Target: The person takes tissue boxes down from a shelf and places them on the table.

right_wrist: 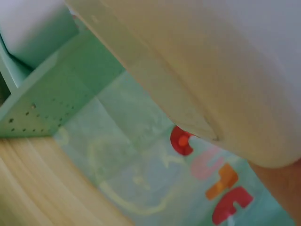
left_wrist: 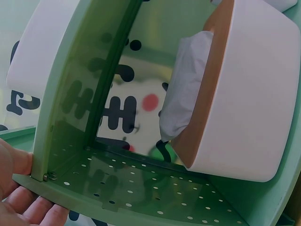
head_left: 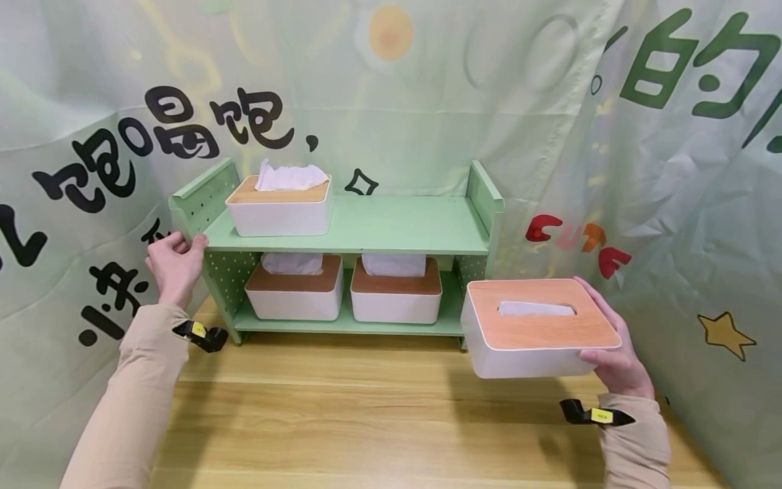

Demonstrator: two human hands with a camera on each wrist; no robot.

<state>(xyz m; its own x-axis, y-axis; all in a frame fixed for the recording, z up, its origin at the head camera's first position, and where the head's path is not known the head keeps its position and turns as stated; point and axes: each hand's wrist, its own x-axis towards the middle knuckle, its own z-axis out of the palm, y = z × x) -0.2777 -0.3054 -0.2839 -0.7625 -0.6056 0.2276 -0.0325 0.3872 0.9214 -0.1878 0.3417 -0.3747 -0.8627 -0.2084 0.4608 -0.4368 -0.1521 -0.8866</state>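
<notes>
My right hand [head_left: 620, 353] grips a white tissue box [head_left: 525, 363] with a wood-look lid by its right side, holding it above the table to the right of the shelf. Only a little white tissue shows in the lid's slot. In the right wrist view the white box [right_wrist: 221, 70] fills the upper right. My left hand [head_left: 174, 265] holds the left front edge of the green two-tier shelf [head_left: 391, 224]; in the left wrist view, thumb and fingers [left_wrist: 35, 207] lie around that edge. One tissue box [head_left: 281, 217] stands at the upper tier's left.
Two more tissue boxes, the left one [head_left: 296, 302] and the right one [head_left: 396, 305], stand side by side on the lower tier. The shelf stands at the back of a wooden table [head_left: 342, 407]. A printed cloth [head_left: 427, 88] hangs behind and at both sides.
</notes>
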